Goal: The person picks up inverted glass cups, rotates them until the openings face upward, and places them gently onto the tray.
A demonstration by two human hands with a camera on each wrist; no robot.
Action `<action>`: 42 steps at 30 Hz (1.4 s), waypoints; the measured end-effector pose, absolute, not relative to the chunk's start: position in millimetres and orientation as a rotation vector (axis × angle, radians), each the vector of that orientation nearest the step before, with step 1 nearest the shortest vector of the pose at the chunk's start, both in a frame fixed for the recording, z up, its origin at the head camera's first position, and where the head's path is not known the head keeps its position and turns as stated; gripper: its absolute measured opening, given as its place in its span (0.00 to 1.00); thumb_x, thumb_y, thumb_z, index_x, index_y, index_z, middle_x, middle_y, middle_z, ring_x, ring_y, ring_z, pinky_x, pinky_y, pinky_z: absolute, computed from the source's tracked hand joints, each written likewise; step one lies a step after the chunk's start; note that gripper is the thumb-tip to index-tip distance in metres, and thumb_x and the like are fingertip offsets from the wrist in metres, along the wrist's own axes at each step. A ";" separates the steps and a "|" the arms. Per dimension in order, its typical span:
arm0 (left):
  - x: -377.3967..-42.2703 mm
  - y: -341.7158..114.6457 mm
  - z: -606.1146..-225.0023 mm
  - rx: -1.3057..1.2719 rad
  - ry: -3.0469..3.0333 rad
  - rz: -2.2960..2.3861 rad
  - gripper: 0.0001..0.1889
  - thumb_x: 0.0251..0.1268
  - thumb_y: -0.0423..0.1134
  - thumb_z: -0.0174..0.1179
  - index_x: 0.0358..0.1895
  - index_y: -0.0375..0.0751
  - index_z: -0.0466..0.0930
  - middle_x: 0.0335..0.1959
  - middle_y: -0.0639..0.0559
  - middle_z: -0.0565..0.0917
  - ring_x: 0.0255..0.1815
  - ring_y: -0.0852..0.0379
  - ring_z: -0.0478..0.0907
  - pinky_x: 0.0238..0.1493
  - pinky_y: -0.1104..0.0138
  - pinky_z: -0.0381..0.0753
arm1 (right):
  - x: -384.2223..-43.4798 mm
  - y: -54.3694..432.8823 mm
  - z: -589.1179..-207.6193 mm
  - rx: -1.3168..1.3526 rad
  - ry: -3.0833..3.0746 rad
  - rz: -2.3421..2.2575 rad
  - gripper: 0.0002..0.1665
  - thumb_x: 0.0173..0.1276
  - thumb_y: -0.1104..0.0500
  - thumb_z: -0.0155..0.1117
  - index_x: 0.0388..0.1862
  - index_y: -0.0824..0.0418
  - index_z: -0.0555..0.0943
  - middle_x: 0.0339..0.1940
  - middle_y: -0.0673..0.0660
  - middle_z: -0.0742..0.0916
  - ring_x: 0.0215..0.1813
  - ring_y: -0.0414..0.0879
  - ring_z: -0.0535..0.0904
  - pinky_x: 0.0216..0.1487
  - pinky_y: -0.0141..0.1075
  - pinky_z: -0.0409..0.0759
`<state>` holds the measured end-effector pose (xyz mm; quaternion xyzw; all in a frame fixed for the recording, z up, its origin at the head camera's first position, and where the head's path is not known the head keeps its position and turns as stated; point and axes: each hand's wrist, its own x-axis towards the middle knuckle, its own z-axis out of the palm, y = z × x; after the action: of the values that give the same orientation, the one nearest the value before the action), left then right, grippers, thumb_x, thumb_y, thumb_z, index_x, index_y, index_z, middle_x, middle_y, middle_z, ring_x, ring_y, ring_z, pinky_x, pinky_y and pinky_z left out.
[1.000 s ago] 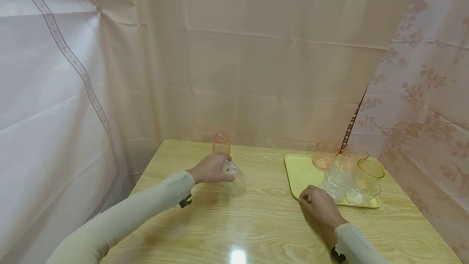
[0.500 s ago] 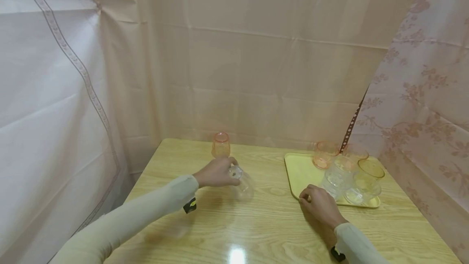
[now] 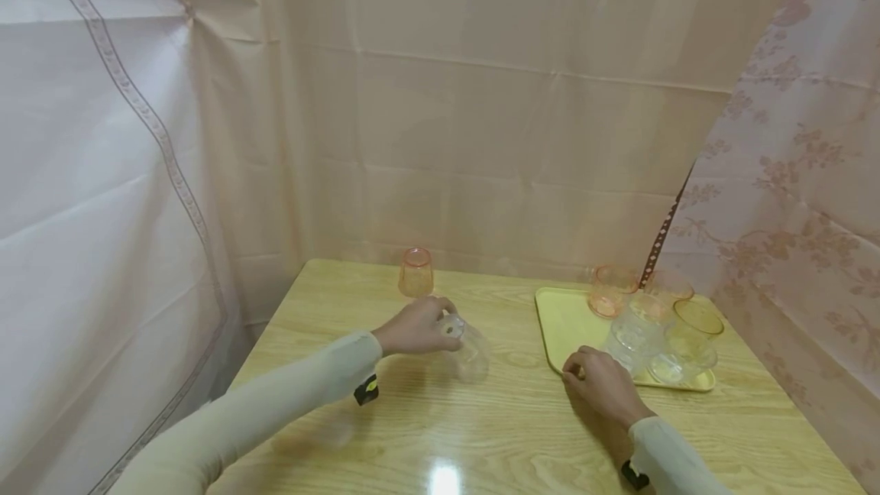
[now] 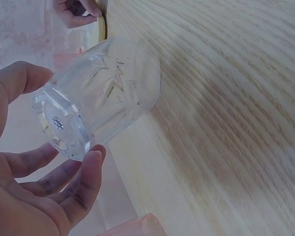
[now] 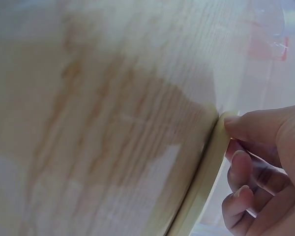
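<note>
My left hand [image 3: 421,325] holds a clear drinking glass [image 4: 113,83] upside down, gripping it round its thick base between thumb and fingers. The glass's mouth points down at the table, and a zigzag relief shows on its wall in the left wrist view. Just behind this hand stands an upturned pink glass [image 3: 415,277]. My right hand [image 3: 601,382] pinches the near left rim of a yellow tray [image 3: 562,327], thumb on the edge and the other fingers curled. Several glasses crowd the tray's right part, among them a pink glass [image 3: 606,300], an amber glass [image 3: 696,319] and a clear glass [image 3: 632,338].
The wooden table [image 3: 495,434] carries everything. A beige curtain [image 3: 481,136] hangs along its back edge, a pale curtain [image 3: 103,174] at the left and a flowered curtain [image 3: 811,212] at the right, close to the tray.
My left hand has moved a little to the right and toward me with the clear glass, away from the pink one. The right hand stays at the tray's rim.
</note>
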<state>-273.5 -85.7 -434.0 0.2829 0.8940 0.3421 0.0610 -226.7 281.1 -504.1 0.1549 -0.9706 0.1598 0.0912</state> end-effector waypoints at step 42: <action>-265.1 -54.3 -442.9 0.616 2.537 1.326 0.30 0.59 0.54 0.74 0.61 0.44 0.78 0.44 0.51 0.81 0.40 0.55 0.79 0.38 0.61 0.81 | -216.8 229.7 -483.5 0.297 -2.769 1.893 0.23 0.75 0.49 0.66 0.54 0.69 0.85 0.29 0.57 0.82 0.20 0.39 0.64 0.25 0.30 0.69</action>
<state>-265.1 -54.3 -442.9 0.2092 0.8615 0.4503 0.1063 -216.8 229.7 -483.5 0.0876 -0.8171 0.5586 -0.1128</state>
